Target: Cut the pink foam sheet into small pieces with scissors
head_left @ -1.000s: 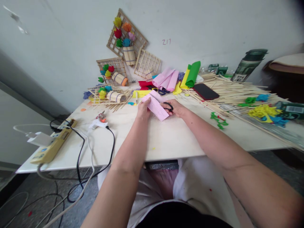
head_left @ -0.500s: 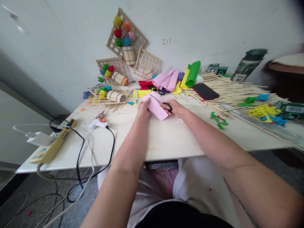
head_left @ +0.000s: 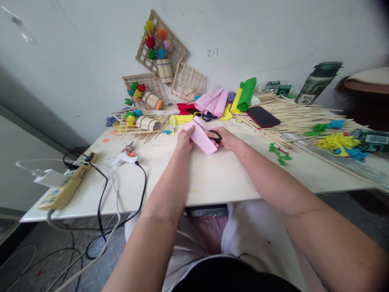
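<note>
One pink paper [head_left: 201, 140] has moved a tiny bit right. One big table [head_left: 225, 174] is below the fingers. Of two hands, the left hand [head_left: 184, 140] pinches the paper; the right hand's [head_left: 225, 138] fingers hold one pair of black scissors [head_left: 220, 136] beside it.

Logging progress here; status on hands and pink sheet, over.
Left hand gripping pink sheet. Right hand holding black-handled scissors at its edge. Yellow paper beyond, apparently out of the way.
</note>
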### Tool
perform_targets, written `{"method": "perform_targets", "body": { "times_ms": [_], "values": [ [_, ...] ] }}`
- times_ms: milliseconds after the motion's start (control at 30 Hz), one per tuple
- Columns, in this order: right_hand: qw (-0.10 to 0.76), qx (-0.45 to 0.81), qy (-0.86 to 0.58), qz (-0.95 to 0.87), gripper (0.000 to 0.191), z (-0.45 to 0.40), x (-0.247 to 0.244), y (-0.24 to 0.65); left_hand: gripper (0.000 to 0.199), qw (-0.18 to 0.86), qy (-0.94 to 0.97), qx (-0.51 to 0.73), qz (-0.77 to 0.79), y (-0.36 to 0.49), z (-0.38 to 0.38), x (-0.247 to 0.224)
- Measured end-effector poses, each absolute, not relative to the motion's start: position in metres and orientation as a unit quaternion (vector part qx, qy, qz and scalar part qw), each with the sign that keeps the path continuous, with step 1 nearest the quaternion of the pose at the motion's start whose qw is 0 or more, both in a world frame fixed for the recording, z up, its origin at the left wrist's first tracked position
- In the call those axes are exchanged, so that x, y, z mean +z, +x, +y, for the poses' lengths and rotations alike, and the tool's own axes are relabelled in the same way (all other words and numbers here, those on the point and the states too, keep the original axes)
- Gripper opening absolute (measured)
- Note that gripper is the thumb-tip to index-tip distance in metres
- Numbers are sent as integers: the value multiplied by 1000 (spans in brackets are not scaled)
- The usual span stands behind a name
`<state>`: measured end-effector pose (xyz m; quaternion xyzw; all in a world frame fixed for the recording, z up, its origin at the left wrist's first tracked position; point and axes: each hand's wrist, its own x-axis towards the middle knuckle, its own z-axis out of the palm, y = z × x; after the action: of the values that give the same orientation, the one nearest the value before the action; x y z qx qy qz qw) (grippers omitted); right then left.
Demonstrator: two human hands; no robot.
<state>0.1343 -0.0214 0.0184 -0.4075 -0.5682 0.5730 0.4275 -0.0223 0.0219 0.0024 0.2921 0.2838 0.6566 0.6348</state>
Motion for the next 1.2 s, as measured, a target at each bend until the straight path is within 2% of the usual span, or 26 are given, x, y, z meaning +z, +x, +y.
{"method": "perform_targets", "body": {
  "times_ms": [567,1200],
  "values": [
    [404,519,-390,-644,32,-17,25,137,29,621,309,667,270,-24,18,8],
    [441,537,-357,-624,34,-15,26,137,31,620,345,655,259,-21,13,13]
  ]
}}
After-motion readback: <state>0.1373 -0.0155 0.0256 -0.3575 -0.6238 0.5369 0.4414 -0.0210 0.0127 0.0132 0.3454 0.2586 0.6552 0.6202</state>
